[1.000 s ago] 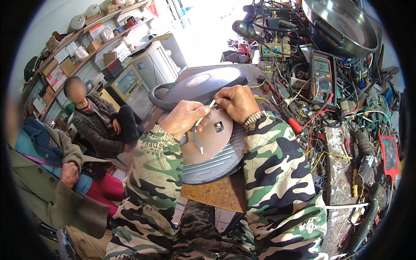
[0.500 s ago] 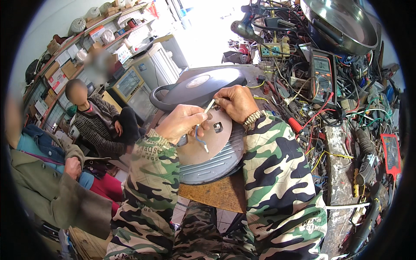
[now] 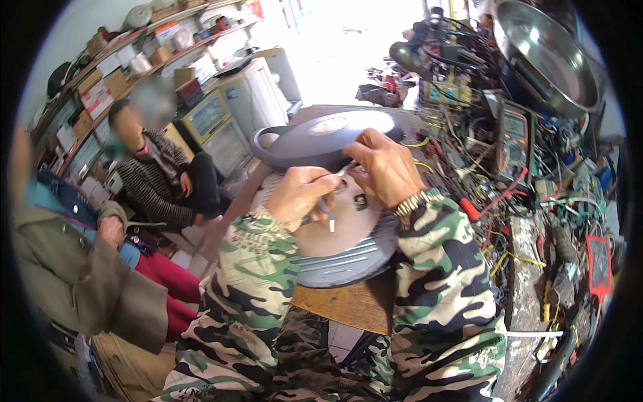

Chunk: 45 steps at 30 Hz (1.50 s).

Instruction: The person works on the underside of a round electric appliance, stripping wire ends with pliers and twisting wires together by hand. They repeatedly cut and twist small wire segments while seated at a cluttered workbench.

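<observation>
Both my hands have crept closer over the round grey appliance base (image 3: 348,258): left hand (image 3: 301,197) pinches blue-tipped wires (image 3: 327,213), right hand (image 3: 382,167) grips a thin metal tool (image 3: 346,170)

To my right a multimeter (image 3: 513,137) sits among tangled wires (image 3: 536,194), with a red-handled screwdriver (image 3: 471,209) just beside them. A big steel bowl (image 3: 546,53) hangs above that clutter. On my left two seated people (image 3: 161,174) wait, near what looks like a white washing machine (image 3: 251,100). Shelves (image 3: 120,74) behind them carry boxes.
</observation>
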Available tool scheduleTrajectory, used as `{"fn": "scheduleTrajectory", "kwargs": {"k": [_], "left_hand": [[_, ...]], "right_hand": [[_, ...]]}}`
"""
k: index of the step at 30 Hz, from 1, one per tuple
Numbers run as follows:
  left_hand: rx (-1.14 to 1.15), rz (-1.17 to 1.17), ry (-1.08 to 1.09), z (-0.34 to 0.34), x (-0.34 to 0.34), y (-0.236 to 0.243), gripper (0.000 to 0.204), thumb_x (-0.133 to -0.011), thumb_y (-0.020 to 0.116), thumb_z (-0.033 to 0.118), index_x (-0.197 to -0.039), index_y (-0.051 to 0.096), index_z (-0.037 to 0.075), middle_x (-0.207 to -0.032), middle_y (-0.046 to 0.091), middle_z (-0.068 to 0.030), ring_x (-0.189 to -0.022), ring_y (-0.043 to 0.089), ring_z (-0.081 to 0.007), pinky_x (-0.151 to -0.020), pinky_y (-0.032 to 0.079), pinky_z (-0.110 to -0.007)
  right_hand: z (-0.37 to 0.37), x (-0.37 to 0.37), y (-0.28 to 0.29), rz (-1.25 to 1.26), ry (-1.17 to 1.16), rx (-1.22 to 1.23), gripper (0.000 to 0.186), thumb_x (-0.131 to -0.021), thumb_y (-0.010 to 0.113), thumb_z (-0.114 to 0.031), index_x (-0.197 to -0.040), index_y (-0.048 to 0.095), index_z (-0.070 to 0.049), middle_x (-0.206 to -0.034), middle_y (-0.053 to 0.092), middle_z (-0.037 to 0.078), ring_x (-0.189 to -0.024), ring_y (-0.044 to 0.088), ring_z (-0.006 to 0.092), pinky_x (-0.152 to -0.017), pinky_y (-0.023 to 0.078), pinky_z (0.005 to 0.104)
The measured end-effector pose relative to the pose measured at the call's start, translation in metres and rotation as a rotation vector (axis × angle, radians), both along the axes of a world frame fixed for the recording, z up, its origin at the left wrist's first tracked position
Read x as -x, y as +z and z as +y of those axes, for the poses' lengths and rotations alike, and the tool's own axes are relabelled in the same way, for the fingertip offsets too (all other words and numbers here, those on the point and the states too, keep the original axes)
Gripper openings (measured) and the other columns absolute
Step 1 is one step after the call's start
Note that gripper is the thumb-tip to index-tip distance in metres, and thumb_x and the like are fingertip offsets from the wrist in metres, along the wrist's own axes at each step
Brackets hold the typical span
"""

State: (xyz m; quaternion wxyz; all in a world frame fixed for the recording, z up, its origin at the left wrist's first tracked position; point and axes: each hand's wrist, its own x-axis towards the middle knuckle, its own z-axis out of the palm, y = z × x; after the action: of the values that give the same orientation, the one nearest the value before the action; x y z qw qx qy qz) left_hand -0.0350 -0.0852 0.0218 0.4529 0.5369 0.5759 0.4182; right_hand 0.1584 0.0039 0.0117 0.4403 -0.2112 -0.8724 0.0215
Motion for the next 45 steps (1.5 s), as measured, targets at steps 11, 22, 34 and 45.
{"fn": "scheduleTrajectory", "kwargs": {"k": [11,22,34,45], "left_hand": [[-0.186,-0.108,-0.007,0.013,0.001,-0.009,0.038,-0.098,0.063,0.033,-0.075,0.065,0.003,-0.061,0.056,0.0011,-0.047,0.049,-0.0059,-0.041,0.033,-0.024],[-0.3,0.012,-0.117,0.015,0.013,-0.02,0.042,-0.099,0.061,0.04,-0.081,0.067,0.003,-0.063,0.053,0.003,-0.054,0.047,-0.0063,-0.048,0.036,-0.026],[-0.345,0.168,-0.289,0.017,-0.005,-0.014,0.049,-0.102,0.057,0.034,-0.071,0.055,-0.003,-0.06,0.039,0.0041,-0.062,0.035,-0.0054,-0.052,0.032,-0.032],[-0.421,0.364,-0.39,0.013,-0.011,-0.019,0.05,-0.098,0.053,0.032,-0.063,0.052,-0.003,-0.05,0.046,-0.0133,-0.047,0.045,-0.0206,-0.051,0.038,-0.04]], "right_hand": [[0.004,0.009,-0.018,-0.059,-0.201,-0.156,0.006,-0.082,0.07,-0.008,-0.085,0.067,-0.005,-0.088,0.065,0.01,-0.083,0.067,0.0326,-0.067,0.053,0.0439],[-0.009,0.016,-0.021,-0.073,-0.18,-0.273,0.015,-0.081,0.067,-0.008,-0.096,0.066,-0.01,-0.091,0.062,0.008,-0.08,0.067,0.0318,-0.063,0.055,0.044],[-0.03,-0.004,-0.029,-0.063,-0.276,-0.247,0.017,-0.075,0.07,-0.007,-0.091,0.064,-0.007,-0.083,0.059,0.007,-0.076,0.066,0.029,-0.059,0.054,0.0413],[-0.025,-0.001,-0.038,-0.096,-0.36,-0.156,0.012,-0.074,0.068,-0.007,-0.084,0.06,-0.008,-0.083,0.061,0.01,-0.08,0.067,0.0328,-0.063,0.054,0.0445]]}}
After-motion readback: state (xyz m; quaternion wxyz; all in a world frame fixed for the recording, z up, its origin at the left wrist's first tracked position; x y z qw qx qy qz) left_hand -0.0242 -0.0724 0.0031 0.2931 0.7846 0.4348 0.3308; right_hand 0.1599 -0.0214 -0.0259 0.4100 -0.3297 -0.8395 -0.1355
